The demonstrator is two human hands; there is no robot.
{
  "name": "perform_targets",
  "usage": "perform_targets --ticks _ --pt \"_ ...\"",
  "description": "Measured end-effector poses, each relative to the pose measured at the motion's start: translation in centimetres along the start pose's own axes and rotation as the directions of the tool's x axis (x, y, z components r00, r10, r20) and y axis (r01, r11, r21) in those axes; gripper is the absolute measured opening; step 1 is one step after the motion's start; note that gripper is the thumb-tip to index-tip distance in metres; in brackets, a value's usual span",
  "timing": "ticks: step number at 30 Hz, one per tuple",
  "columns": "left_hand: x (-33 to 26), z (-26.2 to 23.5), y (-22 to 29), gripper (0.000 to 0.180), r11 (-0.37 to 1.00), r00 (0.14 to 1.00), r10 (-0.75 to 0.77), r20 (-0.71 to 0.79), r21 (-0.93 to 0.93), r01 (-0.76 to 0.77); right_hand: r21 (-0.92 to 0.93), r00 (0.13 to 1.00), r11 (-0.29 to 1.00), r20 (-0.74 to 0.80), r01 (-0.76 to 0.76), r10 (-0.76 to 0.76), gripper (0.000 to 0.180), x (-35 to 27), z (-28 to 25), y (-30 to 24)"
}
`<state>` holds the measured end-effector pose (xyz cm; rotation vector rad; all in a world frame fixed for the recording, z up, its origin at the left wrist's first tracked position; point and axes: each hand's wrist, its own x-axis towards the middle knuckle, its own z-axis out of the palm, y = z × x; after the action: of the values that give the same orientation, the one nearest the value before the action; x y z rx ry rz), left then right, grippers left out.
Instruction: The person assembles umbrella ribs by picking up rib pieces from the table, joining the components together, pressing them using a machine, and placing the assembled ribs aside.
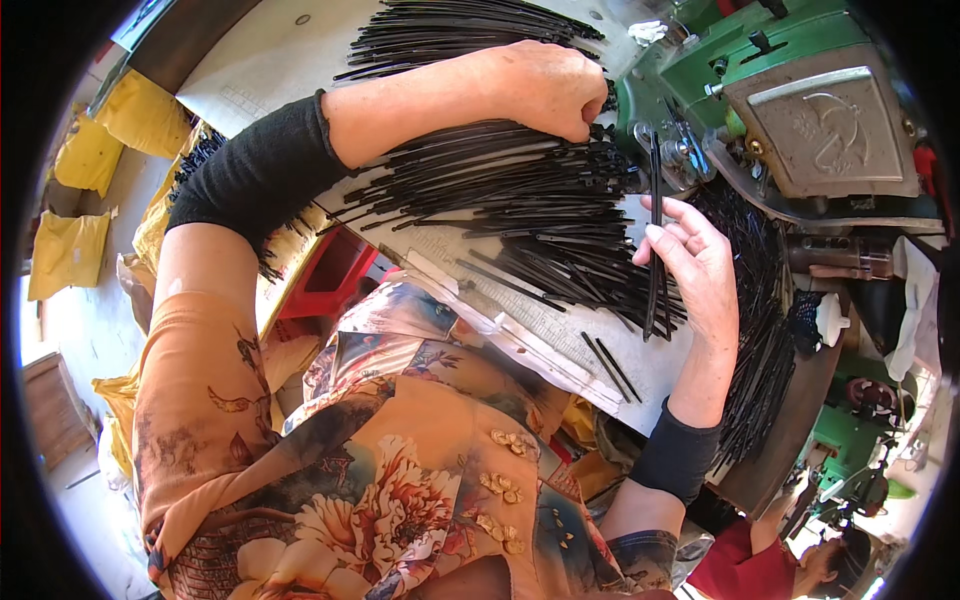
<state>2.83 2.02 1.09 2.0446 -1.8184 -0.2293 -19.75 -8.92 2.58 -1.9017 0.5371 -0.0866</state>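
Many thin black rods [560, 215] lie in a fanned heap on the pale metal worktop [640, 375]. My left hand [555, 90] reaches across the heap, its fingers curled down at the rods' far right ends beside the machine. What those fingers hold, if anything, is hidden. My right hand [695, 250] is at the worktop's right side. Between its thumb and fingers it pinches a few black rods [655, 180], held nearly upright in the picture. Two loose rods [610, 365] lie apart near the worktop's front edge.
A green machine [800, 110] with a metal cover plate stands at the upper right. More black rods [755, 340] are piled right of my right forearm. Yellow bags [70, 250] lie at the left. A red stool [335, 270] is under the worktop. Another person [745, 565] sits at the lower right.
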Motion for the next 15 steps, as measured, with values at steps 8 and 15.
perform_targets --ticks 8,15 --pt "0.48 0.39 0.49 0.016 1.0 1.0 0.015 0.004 0.0 -0.015 0.05 0.999 0.999 0.053 0.003 -0.006 0.03 -0.17 0.07 0.18" --pt "0.22 -0.29 0.94 0.015 0.99 0.991 0.117 -0.063 0.091 -0.111 0.111 0.998 0.993 0.061 -0.025 0.018 0.034 -0.39 0.33 0.0"
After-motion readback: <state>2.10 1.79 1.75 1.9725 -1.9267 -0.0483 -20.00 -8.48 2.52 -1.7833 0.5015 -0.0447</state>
